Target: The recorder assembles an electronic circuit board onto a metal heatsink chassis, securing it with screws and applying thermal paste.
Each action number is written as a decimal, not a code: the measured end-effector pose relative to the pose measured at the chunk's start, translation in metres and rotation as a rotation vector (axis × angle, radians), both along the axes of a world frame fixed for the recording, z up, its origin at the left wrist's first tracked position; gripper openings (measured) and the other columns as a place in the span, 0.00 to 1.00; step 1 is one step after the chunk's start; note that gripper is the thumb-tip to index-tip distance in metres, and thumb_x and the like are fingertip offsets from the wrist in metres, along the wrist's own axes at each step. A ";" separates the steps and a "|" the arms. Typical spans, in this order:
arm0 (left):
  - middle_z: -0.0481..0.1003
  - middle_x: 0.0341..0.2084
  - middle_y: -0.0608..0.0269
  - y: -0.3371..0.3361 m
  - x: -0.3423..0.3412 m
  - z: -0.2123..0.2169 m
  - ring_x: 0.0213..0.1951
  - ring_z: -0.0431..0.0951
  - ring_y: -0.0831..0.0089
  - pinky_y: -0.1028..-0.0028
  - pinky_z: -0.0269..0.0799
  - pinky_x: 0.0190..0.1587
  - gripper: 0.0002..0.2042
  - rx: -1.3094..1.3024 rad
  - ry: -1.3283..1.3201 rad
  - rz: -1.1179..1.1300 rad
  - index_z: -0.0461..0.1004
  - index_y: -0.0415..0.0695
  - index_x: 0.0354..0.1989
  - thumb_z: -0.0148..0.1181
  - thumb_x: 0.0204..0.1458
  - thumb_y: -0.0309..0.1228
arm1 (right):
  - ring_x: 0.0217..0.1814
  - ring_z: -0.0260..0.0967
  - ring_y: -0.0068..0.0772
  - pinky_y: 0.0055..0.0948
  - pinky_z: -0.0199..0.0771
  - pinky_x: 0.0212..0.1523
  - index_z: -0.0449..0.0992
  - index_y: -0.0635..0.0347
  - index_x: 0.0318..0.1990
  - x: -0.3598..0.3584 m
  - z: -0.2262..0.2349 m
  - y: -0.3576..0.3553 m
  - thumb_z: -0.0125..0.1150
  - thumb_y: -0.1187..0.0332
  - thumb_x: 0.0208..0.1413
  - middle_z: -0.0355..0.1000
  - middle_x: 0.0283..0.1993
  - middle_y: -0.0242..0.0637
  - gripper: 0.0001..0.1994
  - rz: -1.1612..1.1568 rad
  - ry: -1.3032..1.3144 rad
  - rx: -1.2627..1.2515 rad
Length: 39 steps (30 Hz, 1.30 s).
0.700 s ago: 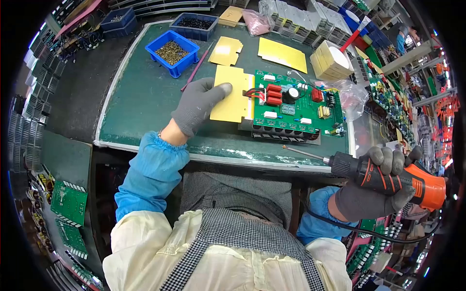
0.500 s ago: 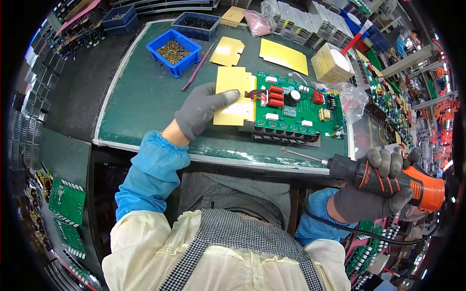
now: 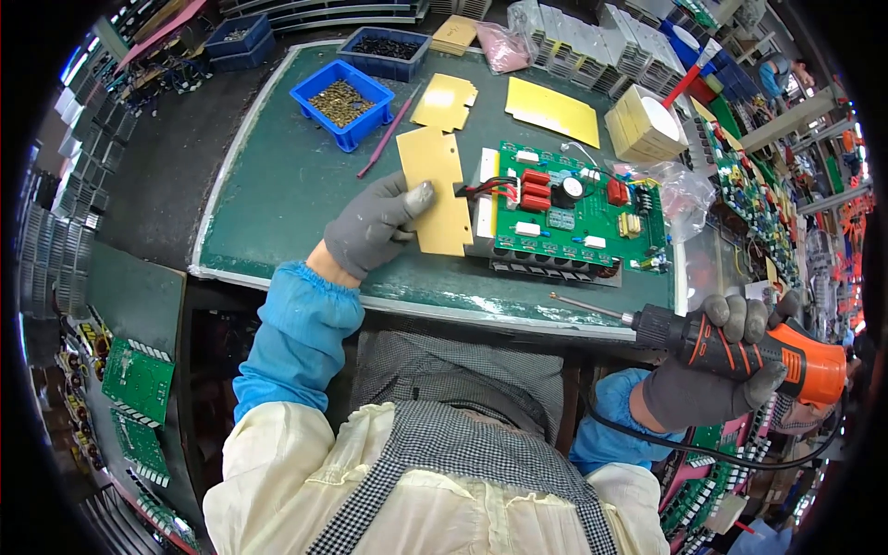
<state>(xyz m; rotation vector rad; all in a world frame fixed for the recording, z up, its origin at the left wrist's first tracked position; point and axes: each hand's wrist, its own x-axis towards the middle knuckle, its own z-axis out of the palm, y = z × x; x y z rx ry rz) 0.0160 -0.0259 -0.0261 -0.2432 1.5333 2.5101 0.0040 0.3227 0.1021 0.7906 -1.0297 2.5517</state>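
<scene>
In a grey glove, my left hand (image 3: 377,222) pinches a notched yellow insulation sheet (image 3: 435,199), thumb on top. The sheet is tilted at the left end of a green circuit board (image 3: 578,203), which sits on a metal heat sink (image 3: 546,270) with red capacitors and black and red wires. My right hand (image 3: 717,370), also gloved, wraps round an orange and black electric screwdriver (image 3: 740,347) off the bench's front right corner. Its long bit points left, and what looks like a small screw (image 3: 554,296) is at the tip.
A blue bin of brass-coloured screws (image 3: 340,104) and a dark bin (image 3: 384,51) stand at the back left. A purple stick (image 3: 387,139) and yellow sheets (image 3: 553,111) lie on the green bench (image 3: 268,203). A brush (image 3: 689,74) stands in a pot at the back right.
My left hand has drawn the yellow sheet leftward and tilted it, away from the board's end. The view has shifted slightly; the right hand still holds the screwdriver in much the same place.
</scene>
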 end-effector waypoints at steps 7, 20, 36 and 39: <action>0.76 0.32 0.64 0.009 0.017 0.009 0.35 0.72 0.74 0.71 0.67 0.39 0.20 0.147 0.235 0.027 0.78 0.41 0.40 0.75 0.43 0.40 | 0.36 0.59 0.27 0.34 0.65 0.44 0.52 0.63 0.68 -0.001 -0.005 0.004 0.64 0.58 0.57 0.60 0.36 0.34 0.37 -0.053 -0.024 -0.013; 0.80 0.40 0.54 0.010 0.016 0.029 0.40 0.82 0.68 0.68 0.79 0.45 0.22 0.006 -0.008 0.180 0.73 0.33 0.51 0.67 0.52 0.35 | 0.35 0.59 0.25 0.34 0.66 0.44 0.51 0.64 0.69 -0.003 -0.007 0.007 0.65 0.59 0.56 0.60 0.36 0.33 0.39 -0.073 -0.053 0.005; 0.78 0.41 0.51 0.033 -0.017 0.031 0.38 0.82 0.69 0.73 0.78 0.43 0.25 -0.088 -0.064 0.157 0.70 0.31 0.53 0.63 0.53 0.37 | 0.32 0.59 0.23 0.34 0.67 0.43 0.51 0.61 0.68 0.000 -0.007 0.015 0.65 0.57 0.56 0.60 0.35 0.32 0.38 -0.156 -0.075 0.018; 0.78 0.41 0.52 0.029 -0.019 0.033 0.39 0.81 0.69 0.73 0.78 0.44 0.25 -0.089 -0.096 0.109 0.70 0.30 0.53 0.65 0.53 0.38 | 0.32 0.59 0.24 0.34 0.67 0.43 0.51 0.61 0.68 -0.003 -0.010 0.016 0.65 0.57 0.56 0.60 0.35 0.32 0.38 -0.150 -0.074 0.024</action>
